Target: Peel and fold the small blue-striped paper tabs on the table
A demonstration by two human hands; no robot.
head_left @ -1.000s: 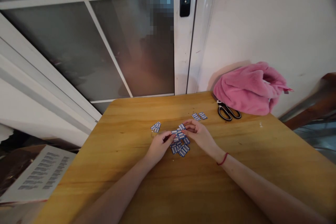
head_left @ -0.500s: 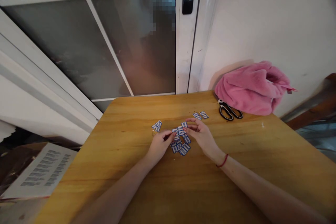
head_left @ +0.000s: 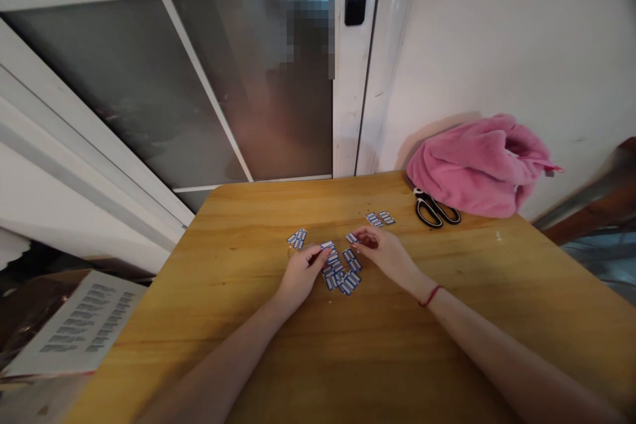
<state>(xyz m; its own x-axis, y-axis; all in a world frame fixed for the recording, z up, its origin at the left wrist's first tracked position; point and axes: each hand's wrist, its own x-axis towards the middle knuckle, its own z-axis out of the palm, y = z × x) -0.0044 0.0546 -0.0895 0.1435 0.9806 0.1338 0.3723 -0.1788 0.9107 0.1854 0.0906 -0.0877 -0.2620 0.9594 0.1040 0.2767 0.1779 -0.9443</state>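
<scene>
Small white labels with blue borders lie in a loose pile on the wooden table. My left hand pinches one label between thumb and finger at the pile's far left edge. Just across from it, my right hand has its fingertips closed on another label, held slightly apart from the pile. Beyond my left hand a few labels overlap one another. Two more, a left one and a right one, rest side by side past my right hand.
Black-handled scissors lie at the far right, partly under a pink plush cloth against the wall. A frosted sliding door borders the table's far edge. A cardboard box stands at the left, below the table.
My right hand has drawn a label a little away from the one in my left hand; a gap now shows between them. My left hand has barely moved.
</scene>
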